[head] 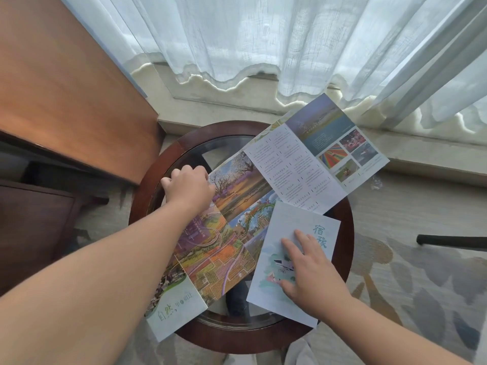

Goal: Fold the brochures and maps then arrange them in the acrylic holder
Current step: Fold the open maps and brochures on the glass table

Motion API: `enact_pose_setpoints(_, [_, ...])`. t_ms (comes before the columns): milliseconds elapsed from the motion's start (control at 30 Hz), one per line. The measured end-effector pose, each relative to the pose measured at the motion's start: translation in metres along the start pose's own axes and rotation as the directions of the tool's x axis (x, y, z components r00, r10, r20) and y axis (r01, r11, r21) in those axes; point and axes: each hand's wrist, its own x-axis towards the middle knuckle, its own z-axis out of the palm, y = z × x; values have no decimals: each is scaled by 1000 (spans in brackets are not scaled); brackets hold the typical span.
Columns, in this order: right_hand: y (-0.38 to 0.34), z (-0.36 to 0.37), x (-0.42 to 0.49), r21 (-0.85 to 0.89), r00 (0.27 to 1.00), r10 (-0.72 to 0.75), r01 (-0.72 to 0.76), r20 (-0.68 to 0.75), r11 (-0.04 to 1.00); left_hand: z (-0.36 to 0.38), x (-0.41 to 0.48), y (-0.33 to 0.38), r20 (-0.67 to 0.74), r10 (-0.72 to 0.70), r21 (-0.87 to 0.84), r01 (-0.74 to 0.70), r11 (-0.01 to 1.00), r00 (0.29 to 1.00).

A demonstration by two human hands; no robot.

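Far left of the curled fingers: slanted reddish-brown wooden desk panel (66, 101), smooth grain, dark recess beneath.

Under both hands: round table, thick dark polished wood rim (141, 206), inset clear glass top (195, 151).

Left hand (188, 187), knuckles up, fingers (189, 171) curled tight together at the upper-left end of the large unfolded glossy brochure (290, 167). Thumb lies out to the left, near the rim. Cannot tell whether the fingertips actually pinch the paper; they are hidden under the hand.

That brochure lies flat and runs diagonally from below the left wrist up past the far rim to the right. Panel creases are visible. Photo panels of trees and flower fields sit just right of the left fingers, white text panels further along, and the far end overhangs the table.

Right of the brochure's middle and overlapping it: a folded pale-blue matte paper brochure (295, 225), rectangular, with teal characters. Right hand (313, 272) rests flat on it, fingers (307, 242) straight and spread apart, thumb out at its lower part.

Beyond all fingertips: sheer white curtain (263, 35), soft vertical folds, wavy hem on a pale sill.

Right of the right hand: grey-and-tan patterned carpet (395, 272) and a dark bar (453, 242) at the frame edge.
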Motion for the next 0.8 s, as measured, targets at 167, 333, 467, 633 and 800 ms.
enact_pose_setpoints(167, [1,1,0,4,1000,-7,7,-1,1000,0,4,-1,27,-70,-50,71,996,997])
enact_pose_setpoints(333, [3,0,0,18,1000,-2,1,16,1000,-8,1,-2,45,-42,-240,51,970,998])
enact_pose_setpoints(467, [5,0,1,54,999,2,-3,35,999,-26,-9,2,30,54,-330,-41,943,998])
enact_pose_setpoints(633, [5,-13,-2,107,996,11,-20,91,994,-68,-38,10,-129,195,-328,-227,917,972])
enact_pose_setpoints(800, [-31,-53,-16,263,999,-47,44,4,964,-123,-54,22,-168,221,-377,-270,886,961])
